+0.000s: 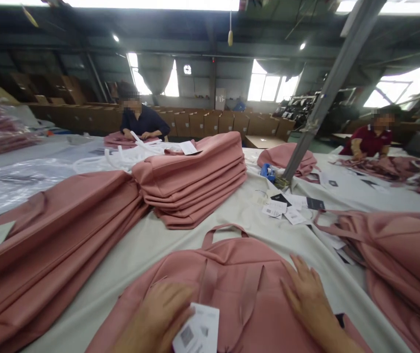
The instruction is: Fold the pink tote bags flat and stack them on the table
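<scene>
A pink bag (268, 299) with loop handles lies on the cloth-covered table in front of me. One handle (252, 294) hangs down over its front, and another (224, 228) stands up at its far edge. My left hand (161, 311) is over the bag's left part, its fingers closed on the edge of a white printed hang tag (204, 328). On the bag's right side rests my right hand (307, 296), flat with fingers spread, holding nothing.
A stack of folded pink bags (195, 181) stands beyond, with more bags at left (59, 240) and right (401, 250). Loose tags (275, 208) lie near a slanted metal post (316, 117). Two people (145, 120) (369, 139) work across the table.
</scene>
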`<state>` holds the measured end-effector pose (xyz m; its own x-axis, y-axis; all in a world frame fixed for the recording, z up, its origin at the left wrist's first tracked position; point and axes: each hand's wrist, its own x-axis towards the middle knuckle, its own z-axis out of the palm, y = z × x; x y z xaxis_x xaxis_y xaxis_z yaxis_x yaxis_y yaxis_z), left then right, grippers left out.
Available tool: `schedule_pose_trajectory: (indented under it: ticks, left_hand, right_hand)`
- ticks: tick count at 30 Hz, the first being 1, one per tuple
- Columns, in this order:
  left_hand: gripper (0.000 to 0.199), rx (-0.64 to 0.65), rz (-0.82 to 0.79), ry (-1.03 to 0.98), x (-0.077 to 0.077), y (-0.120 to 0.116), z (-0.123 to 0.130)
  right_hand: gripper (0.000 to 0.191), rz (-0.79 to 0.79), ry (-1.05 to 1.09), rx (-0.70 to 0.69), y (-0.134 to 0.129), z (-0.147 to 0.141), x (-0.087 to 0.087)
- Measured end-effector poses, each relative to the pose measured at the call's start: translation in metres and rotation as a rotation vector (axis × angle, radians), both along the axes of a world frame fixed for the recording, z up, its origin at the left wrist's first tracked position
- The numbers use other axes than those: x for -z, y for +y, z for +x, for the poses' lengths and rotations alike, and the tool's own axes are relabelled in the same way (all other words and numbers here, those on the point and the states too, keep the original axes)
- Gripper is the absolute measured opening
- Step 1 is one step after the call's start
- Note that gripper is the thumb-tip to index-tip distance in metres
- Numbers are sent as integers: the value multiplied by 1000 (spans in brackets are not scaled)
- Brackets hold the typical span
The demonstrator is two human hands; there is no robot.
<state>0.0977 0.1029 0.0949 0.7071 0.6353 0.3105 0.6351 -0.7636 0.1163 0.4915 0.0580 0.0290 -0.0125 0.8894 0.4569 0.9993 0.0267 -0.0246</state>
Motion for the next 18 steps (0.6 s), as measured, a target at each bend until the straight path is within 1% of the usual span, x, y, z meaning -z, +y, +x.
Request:
schedule_pose_trajectory:
  ticks: [1,2,3,4,5,6,7,9,10,12,13,15,18]
  left_hand:
    - [26,-69,-81,39,-10,20,8]
    - [25,-141,-153,110,-17,40,15]
    - [24,-186,-221,191,-19,58,21]
    - [25,-211,-281,265,-16,74,26]
    - [27,-223,-336,322,-11,88,29]
    - [30,-218,-387,353,-3,99,30]
    - [32,-201,-434,359,5,108,30]
    - [30,-153,-505,316,19,120,27]
    - [27,-129,-541,279,22,123,26]
    - [21,-80,-624,188,22,127,24]
    - [20,-58,-660,141,18,127,23]
    - [24,-13,-700,76,5,126,20]
    - [26,56,-697,50,-18,120,4]
  right_hand:
    - [46,-76,75,65,7,8,-1]
    - [50,-173,165,127,12,14,-3]
    - [54,-281,266,177,17,19,-4]
    - [58,-388,366,211,21,23,-4]
    - [60,-482,453,233,24,25,-4]
    - [61,-546,521,243,26,27,-3]
    - [61,-576,570,240,28,27,-1]
    - [62,-557,641,208,34,26,1]
    - [63,-533,671,186,37,25,2]
    - [66,-499,715,144,46,20,0]
    - [67,-489,724,126,50,18,-3]
    - [68,-474,717,81,57,15,-13]
    - [68,-447,678,6,54,24,-40]
